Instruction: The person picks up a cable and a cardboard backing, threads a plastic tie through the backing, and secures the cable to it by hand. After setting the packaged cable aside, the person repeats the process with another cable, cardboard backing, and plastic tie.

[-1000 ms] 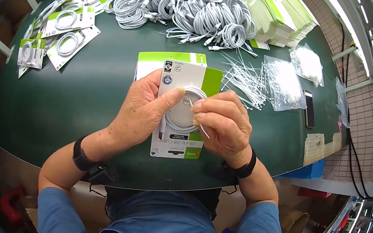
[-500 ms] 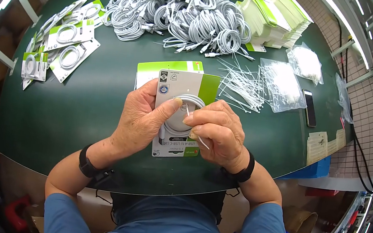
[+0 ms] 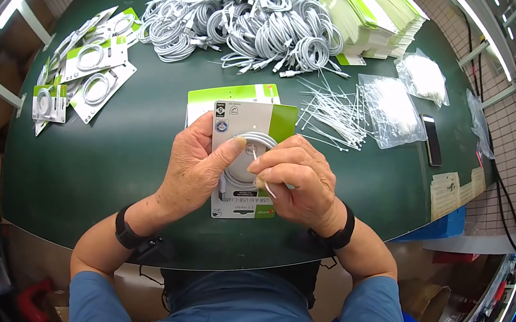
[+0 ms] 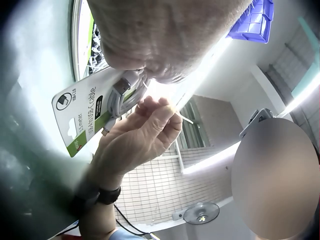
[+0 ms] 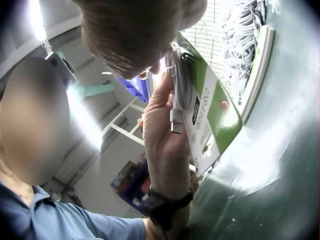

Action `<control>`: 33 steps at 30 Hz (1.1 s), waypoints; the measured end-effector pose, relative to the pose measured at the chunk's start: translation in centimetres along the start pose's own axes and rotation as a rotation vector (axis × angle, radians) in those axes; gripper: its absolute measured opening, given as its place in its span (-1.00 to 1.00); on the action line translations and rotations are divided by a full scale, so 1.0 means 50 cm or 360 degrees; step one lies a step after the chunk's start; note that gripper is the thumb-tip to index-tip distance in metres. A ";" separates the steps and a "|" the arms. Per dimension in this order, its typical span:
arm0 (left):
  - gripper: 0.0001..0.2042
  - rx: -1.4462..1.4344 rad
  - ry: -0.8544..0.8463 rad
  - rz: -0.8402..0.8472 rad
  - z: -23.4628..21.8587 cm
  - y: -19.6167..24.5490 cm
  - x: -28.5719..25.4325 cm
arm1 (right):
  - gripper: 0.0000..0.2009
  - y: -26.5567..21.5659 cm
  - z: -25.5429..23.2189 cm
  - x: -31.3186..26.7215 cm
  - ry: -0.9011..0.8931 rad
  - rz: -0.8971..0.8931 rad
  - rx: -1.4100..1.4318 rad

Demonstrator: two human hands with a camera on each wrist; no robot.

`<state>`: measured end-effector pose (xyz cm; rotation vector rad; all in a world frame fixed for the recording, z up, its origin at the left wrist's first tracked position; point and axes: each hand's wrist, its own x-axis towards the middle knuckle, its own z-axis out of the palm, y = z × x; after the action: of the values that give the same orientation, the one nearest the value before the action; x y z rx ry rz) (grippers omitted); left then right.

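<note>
My left hand point(image 3: 192, 165) grips a white and green cable card point(image 3: 244, 118) by its left side, thumb pressing a coiled white USB cable point(image 3: 263, 139) flat against it. The card's printing is upside down in the head view. The cable's USB-A plug point(image 5: 176, 122) hangs at the coil's lower edge in the right wrist view. Between thumb and forefinger, my right hand point(image 3: 303, 179) pinches a thin white cable tie point(image 3: 270, 191) over the coil's middle. The tie's tail sticks out below the fingers. Part of the coil is hidden behind the right fingers.
Behind the held card lies a stack of cards point(image 3: 214, 100). A big heap of coiled cables point(image 3: 244, 16) and card stacks point(image 3: 374, 23) stand at the back. Loose ties point(image 3: 335, 116), tie bags point(image 3: 391, 113) and a phone point(image 3: 431, 139) lie right; carded cables point(image 3: 92, 61) lie left.
The head view has shifted slightly. Both hands keep their holds on the card and the tie; the right hand has moved slightly left relative to the card, and less of the tie's tail shows.
</note>
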<state>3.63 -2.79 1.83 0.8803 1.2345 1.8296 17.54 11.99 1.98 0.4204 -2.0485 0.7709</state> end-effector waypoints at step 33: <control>-0.67 0.0060 0.0016 0.0088 0.014 -0.025 -0.009 | -0.64 0.001 -0.031 0.012 -0.0109 -0.0036 -0.0572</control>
<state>4.71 -2.54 0.81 0.9354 1.2660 1.8615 18.18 13.05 3.11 0.2676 -2.1860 0.3658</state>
